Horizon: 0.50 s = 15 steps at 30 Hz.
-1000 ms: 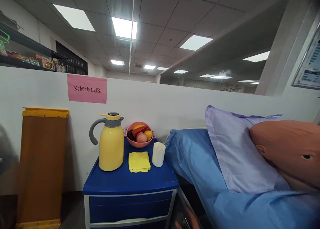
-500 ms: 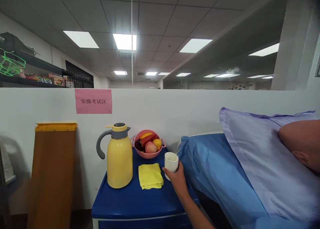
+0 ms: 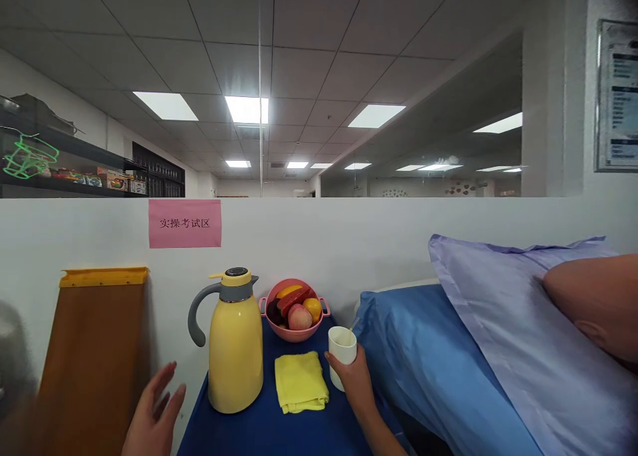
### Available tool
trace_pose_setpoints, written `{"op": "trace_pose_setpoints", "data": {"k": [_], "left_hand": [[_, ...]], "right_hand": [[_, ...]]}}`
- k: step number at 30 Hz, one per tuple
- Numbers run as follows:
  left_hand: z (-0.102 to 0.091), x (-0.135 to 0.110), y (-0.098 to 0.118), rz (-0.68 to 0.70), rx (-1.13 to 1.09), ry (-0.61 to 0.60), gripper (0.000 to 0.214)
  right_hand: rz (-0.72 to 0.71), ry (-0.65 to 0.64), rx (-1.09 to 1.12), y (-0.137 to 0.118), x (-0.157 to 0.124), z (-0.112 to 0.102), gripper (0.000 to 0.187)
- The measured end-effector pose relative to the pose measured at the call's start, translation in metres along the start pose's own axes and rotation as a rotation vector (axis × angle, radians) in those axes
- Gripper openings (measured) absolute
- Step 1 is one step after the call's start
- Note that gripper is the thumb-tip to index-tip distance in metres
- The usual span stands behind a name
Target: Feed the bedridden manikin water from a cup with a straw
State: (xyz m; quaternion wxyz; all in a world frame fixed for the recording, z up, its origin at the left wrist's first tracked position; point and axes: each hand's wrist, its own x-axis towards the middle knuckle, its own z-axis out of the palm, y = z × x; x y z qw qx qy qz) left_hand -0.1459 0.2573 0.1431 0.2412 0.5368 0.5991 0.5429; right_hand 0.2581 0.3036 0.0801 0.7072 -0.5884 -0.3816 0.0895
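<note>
My right hand [image 3: 356, 379] is wrapped round a white cup [image 3: 336, 342] at the right side of the blue bedside cabinet [image 3: 294, 436]. A thin pale stick, perhaps a straw or spoon handle, pokes out of the cup's rim. Left of the cabinet, my left hand [image 3: 155, 413] is raised in the air with its fingers apart and nothing in them. Nearest to it stands a yellow thermos jug [image 3: 235, 356], its grey handle turned to the left. Between jug and cup lies a folded yellow cloth [image 3: 300, 381].
Behind the cloth sits a pink bowl [image 3: 294, 336] of fruit. On the right is a bed with a blue sheet [image 3: 413, 349], a lilac pillow [image 3: 478, 290] and a manikin's head [image 3: 598, 303]. A brown board [image 3: 97, 349] leans against the white wall [image 3: 309, 236].
My left hand has come into view at the lower left. My right hand stays on the cup. The whole scene sits lower as the camera has tilted up.
</note>
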Motion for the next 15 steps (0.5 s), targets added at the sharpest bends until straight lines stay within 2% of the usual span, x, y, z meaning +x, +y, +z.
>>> {"op": "trace_pose_setpoints", "data": {"k": [3, 7, 11, 15], "left_hand": [[0.009, 0.036, 0.045, 0.041, -0.040, 0.043, 0.080], [0.022, 0.068, 0.087, 0.091, -0.047, -0.016, 0.072], [0.028, 0.087, 0.110, 0.075, -0.051, -0.079, 0.050], [0.025, 0.098, 0.116, 0.161, 0.036, -0.067, 0.035]], "right_hand": [[0.016, 0.006, -0.013, -0.005, 0.001, -0.002, 0.064], [-0.009, -0.003, -0.010, -0.017, 0.000, -0.010, 0.057], [-0.036, 0.000, 0.018, -0.025, -0.005, -0.016, 0.053], [-0.010, -0.036, -0.011, -0.033, -0.015, -0.021, 0.061]]}}
